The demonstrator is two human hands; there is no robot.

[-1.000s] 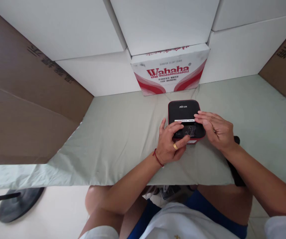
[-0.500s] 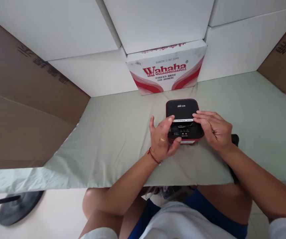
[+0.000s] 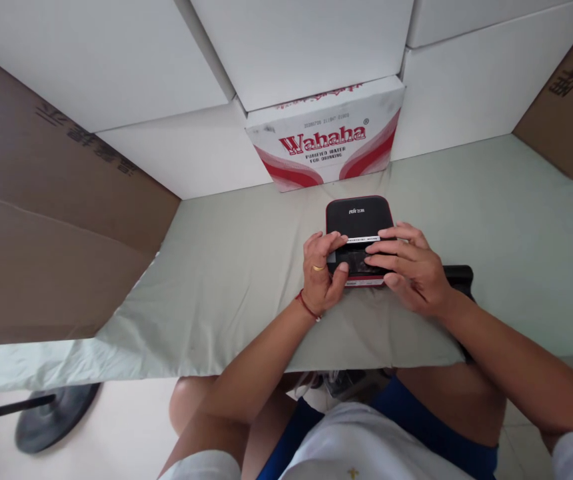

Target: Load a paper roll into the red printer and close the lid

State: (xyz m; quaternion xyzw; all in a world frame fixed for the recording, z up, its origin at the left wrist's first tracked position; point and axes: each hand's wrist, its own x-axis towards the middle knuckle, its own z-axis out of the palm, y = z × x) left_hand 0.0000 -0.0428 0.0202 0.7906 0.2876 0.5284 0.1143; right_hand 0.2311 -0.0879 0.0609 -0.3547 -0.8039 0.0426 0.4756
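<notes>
A small black label printer with a red rim (image 3: pixel 359 217) sits on the pale green cloth (image 3: pixel 246 280), with a white strip showing at its slot. My left hand (image 3: pixel 320 273), wearing a gold ring and a red wrist cord, grips the printer's near left corner. My right hand (image 3: pixel 410 270) lies over the printer's front right part, fingers stretched across its top. Both hands cover the near half of the printer.
A white and red "Wahaha" carton (image 3: pixel 327 137) stands just behind the printer among white boxes. Brown cardboard walls rise at the left (image 3: pixel 41 220) and far right. A black object (image 3: pixel 459 275) lies under my right forearm. A black round base (image 3: pixel 54 417) rests on the floor at the left.
My left hand has closed in onto the printer's left corner. My right hand slid left over its front. The view shifted slightly.
</notes>
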